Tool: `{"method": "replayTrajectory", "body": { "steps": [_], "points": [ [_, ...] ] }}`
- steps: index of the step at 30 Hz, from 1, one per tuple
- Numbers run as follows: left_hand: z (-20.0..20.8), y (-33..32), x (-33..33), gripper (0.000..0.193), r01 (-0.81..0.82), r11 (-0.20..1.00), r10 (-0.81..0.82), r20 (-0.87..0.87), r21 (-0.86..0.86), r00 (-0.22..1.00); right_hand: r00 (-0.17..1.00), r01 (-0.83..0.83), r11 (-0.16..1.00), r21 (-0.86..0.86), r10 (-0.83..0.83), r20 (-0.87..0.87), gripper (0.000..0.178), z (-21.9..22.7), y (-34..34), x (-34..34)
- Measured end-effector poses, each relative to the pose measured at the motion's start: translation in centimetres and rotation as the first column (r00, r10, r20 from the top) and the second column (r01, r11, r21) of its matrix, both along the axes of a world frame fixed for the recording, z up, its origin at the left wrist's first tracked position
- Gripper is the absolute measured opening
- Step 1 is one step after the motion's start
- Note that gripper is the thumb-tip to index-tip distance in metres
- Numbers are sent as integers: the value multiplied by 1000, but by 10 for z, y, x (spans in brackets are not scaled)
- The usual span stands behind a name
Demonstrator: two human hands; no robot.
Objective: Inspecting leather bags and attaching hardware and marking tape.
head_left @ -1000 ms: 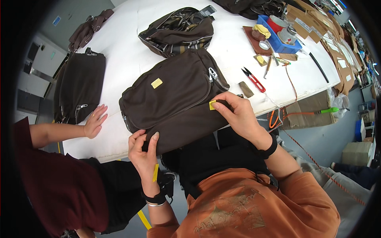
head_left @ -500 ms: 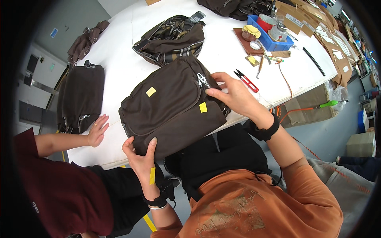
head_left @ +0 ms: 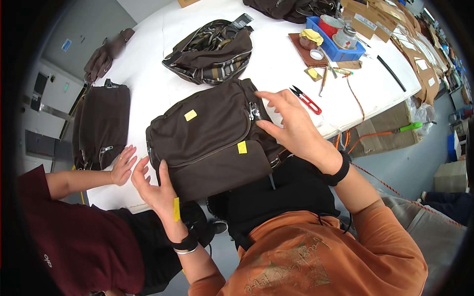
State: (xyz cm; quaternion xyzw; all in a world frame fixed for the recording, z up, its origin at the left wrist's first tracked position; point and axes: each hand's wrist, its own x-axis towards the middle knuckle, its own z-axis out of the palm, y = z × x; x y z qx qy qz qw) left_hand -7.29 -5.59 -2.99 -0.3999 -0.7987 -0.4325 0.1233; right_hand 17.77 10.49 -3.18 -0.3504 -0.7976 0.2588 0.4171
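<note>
A dark brown fabric bag [head_left: 212, 128] lies on the white table in front of me, two yellow stickers on its face and a silver zipper pull [head_left: 254, 111] near its right end. My right hand [head_left: 296, 126] is at that end, thumb and fingers spread, fingertips close to the zipper pull with nothing held. At the lower left corner, my left hand [head_left: 155, 190] is open with fingers apart; whether the thumb touches the bag I cannot tell. A strip of yellow tape sticks to my left wrist.
A co-worker's hand [head_left: 123, 167] rests at the table edge, left of mine, by another brown bag [head_left: 102, 126]. Behind lies an open bag with striped lining [head_left: 210, 53]. Red-handled thread snips [head_left: 307, 101] and a blue tray [head_left: 340, 52] with jars are at the right.
My left hand has let go of the lower left corner and moved left. My right fingers have spread apart at the right end. The bag has shifted slightly and settled lower.
</note>
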Motion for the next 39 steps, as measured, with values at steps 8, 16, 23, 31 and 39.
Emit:
{"method": "replayTrajectory", "body": {
  "steps": [8, 16, 23, 31, 39],
  "points": [
    [18, 58, 100, 33, 579, 813, -576, 223, 59, 787, 997, -71, 997, 30, 70, 32, 16, 2, -2, -9],
    [9, 86, 119, 39, 644, 764, -625, 199, -48, 755, 961, -126, 982, -141, 85, -265, 17, -12, -9, -4],
    [10, 95, 113, 46, 646, 732, -665, -22, -218, 746, 987, -160, 986, 57, 161, -17, 14, -6, -2, -7],
    [9, 100, 103, 45, 678, 666, -709, 17, -312, 705, 981, -148, 980, -132, 128, -149, 10, -9, -5, -5],
    [-3, 99, 105, 48, 613, 658, -656, 68, -437, 752, 969, -73, 901, -428, -37, -243, 14, -11, -10, -13]
  ]
}}
